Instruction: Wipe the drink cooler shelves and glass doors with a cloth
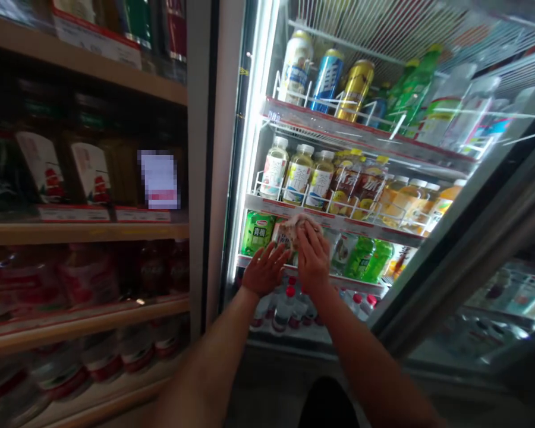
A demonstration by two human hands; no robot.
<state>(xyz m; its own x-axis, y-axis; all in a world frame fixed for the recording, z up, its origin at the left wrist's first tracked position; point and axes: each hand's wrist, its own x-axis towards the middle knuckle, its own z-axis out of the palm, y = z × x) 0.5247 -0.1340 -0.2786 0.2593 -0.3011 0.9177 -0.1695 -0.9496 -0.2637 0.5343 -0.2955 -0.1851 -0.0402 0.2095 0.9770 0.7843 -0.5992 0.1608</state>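
A crumpled pale cloth [298,224] is under the fingers of my right hand [312,254]. The hand presses it against the price-strip edge [343,224] of a shelf in the lit drinks cooler. To the left, my left hand [266,270] is open with its fingers spread, apart from the cloth and in front of the lower shelf. Green drink packs [257,232] stand just behind and left of it. Above the cloth is a row of tea bottles [298,173] behind a white wire guard. My hands partly hide the lower row.
Cans [327,77] and green bottles [421,83] fill the upper cooler shelf. Red-capped bottles [285,306] stand at the cooler's bottom. The cooler's door frame [455,220] slants along the right. A wooden shelf [84,233] with bottles stands left.
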